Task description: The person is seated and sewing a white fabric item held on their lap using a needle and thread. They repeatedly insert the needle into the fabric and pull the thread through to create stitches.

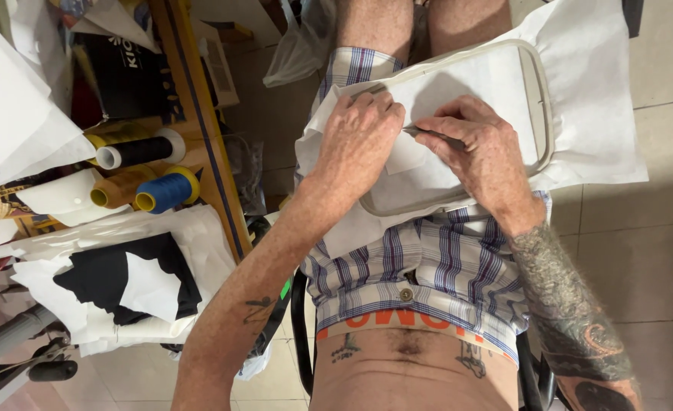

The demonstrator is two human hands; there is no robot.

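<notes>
Left hand (363,137) pressed flat on the white fabric (458,91) in the hoop (543,114); right hand (477,148) pinched a thin metal tool (431,135).

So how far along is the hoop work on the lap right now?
Done: white fabric is already stretched in the embroidery hoop resting on the lap. In hand: the left hand presses a small white patch in the hoop's middle, while the right hand works its edge with a thin metal tool. Left: no stitching shows inside the hoop yet.
</notes>
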